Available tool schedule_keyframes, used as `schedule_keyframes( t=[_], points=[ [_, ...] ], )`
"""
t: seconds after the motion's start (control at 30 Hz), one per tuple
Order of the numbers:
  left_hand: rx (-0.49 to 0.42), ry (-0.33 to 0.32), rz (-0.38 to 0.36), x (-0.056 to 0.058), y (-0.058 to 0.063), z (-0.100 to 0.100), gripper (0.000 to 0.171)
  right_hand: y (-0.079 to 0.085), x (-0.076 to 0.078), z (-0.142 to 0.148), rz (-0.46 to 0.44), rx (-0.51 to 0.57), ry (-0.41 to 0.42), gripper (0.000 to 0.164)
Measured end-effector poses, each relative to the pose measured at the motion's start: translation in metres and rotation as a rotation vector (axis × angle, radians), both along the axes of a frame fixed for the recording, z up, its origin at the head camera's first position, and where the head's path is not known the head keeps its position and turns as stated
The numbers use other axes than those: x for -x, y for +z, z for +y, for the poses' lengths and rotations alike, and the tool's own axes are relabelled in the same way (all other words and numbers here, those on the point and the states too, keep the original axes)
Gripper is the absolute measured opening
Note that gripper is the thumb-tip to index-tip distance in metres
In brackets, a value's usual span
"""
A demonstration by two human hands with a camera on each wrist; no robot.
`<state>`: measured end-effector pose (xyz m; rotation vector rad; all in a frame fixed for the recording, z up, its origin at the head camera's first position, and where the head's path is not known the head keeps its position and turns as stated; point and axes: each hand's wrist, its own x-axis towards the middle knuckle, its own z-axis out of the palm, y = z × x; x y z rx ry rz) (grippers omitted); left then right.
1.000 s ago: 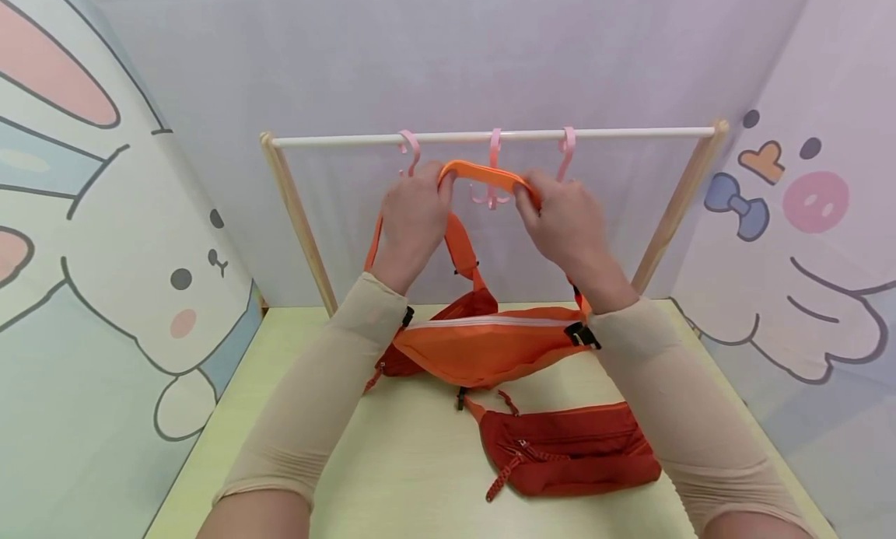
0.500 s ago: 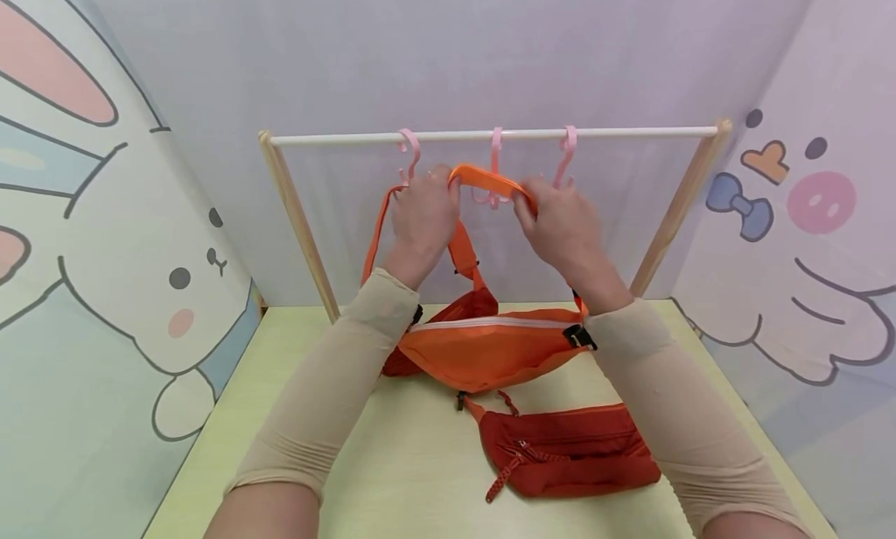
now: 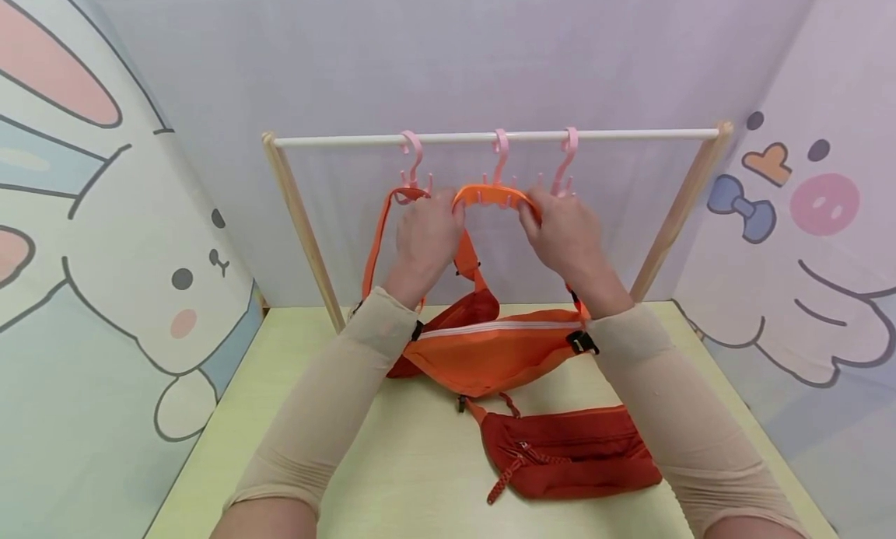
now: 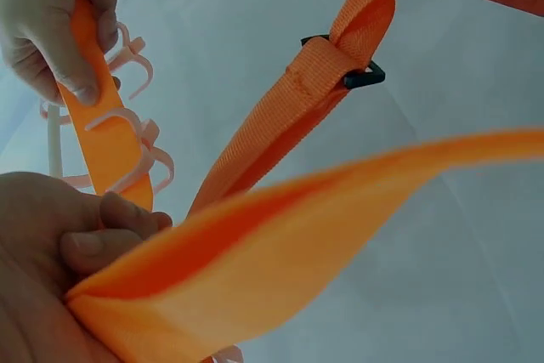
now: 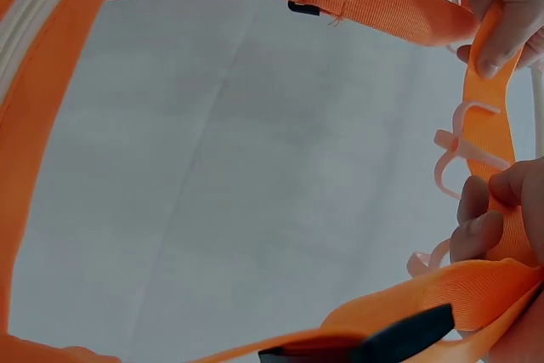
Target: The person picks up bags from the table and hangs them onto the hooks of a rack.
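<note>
My left hand (image 3: 428,239) and right hand (image 3: 568,232) pinch an orange strap (image 3: 493,192) at two spots, with a short stretch taut between them. This stretch lies against the prongs of the middle pink hook (image 3: 500,154); in the right wrist view the prongs (image 5: 463,149) overlap the strap. Below hangs the strap's orange waist bag (image 3: 497,356), white zip upward, close over the table. Behind it a dark red waist bag (image 3: 465,309) hangs by its strap from the left pink hook (image 3: 413,154), partly hidden by my left hand and the orange bag.
The hooks hang on a white rail (image 3: 336,141) between wooden posts. A third pink hook (image 3: 568,154) is just above my right hand. Another dark red waist bag (image 3: 574,457) lies on the pale table (image 3: 392,461) at front right. Cartoon-printed walls (image 3: 126,290) stand at both sides.
Both hands have lowered the strap slightly, and the left has shifted right. The strap moved from in front of the middle hook to behind its front prongs.
</note>
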<state>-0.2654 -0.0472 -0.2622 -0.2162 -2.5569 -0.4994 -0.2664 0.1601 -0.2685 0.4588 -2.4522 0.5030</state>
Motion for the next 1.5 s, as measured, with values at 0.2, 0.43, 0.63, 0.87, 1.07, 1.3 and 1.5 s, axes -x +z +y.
schedule_keyframes(
  t=[0.2, 0.43, 0.63, 0.87, 1.07, 1.3, 1.5],
  points=[
    [-0.057, -0.019, -0.039, -0.004, -0.007, 0.000, 0.028, -0.002, 0.004, 0.001, -0.042, 0.017, 0.002, 0.026],
    [-0.091, -0.031, -0.081, -0.007, -0.014, -0.002, 0.032, -0.005, 0.006, -0.001, -0.125, 0.044, -0.002, 0.027],
    [-0.123, -0.063, -0.092, -0.006, -0.025, -0.006, 0.035, -0.013, 0.008, -0.004, -0.180, 0.076, 0.007, 0.027],
    [-0.187, -0.093, -0.118, -0.007, -0.042, -0.014, 0.038, -0.024, 0.017, -0.003, -0.216, 0.114, 0.049, 0.030],
    [-0.216, -0.107, -0.114, -0.006, -0.061, -0.022, 0.041, -0.034, 0.022, 0.000, -0.211, 0.122, 0.070, 0.030],
    [-0.242, -0.083, -0.144, -0.005, -0.078, -0.028, 0.031, -0.047, 0.027, 0.002, -0.183, 0.127, 0.070, 0.027],
    [-0.259, -0.069, -0.154, -0.005, -0.091, -0.032, 0.024, -0.057, 0.030, 0.006, -0.200, 0.148, 0.066, 0.024]
  ],
)
